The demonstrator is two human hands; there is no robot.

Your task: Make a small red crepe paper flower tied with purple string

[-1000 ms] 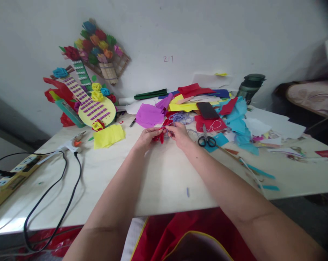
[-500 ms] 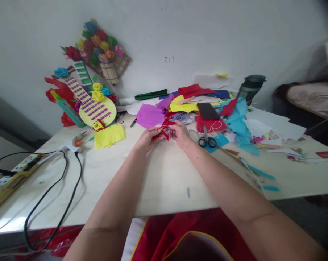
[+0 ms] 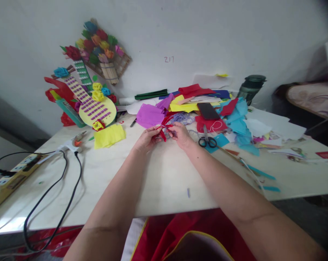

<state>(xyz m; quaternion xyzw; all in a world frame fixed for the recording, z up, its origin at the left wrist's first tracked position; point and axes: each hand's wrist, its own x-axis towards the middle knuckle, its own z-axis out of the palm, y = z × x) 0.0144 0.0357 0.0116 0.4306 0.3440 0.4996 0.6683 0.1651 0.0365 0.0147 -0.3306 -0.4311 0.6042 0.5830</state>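
Note:
Over the middle of the table, my left hand [image 3: 149, 139] pinches a small piece of red crepe paper [image 3: 163, 135], part of which hangs below the fingers. Close on its right, my right hand [image 3: 181, 135] is closed on a light-coloured thread [image 3: 164, 126] that runs across the red paper. Behind the hands lies a loose tangle of pale purple string [image 3: 181, 118]. A purple paper sheet [image 3: 150, 115] is just beyond my left hand. Black-handled scissors [image 3: 207, 141] rest to the right of my right hand.
On the left are a glue gun [image 3: 71, 145], black cables, a power strip [image 3: 14, 177], a yellow sheet [image 3: 109, 136] and a flower-decorated paper guitar [image 3: 97, 111]. A phone [image 3: 208, 111], coloured paper scraps and a dark bottle [image 3: 251, 88] stand or lie at back right.
My right hand has shifted slightly, and the red paper between the hands has turned, with a strip now hanging lower. The other things on the table stay put.

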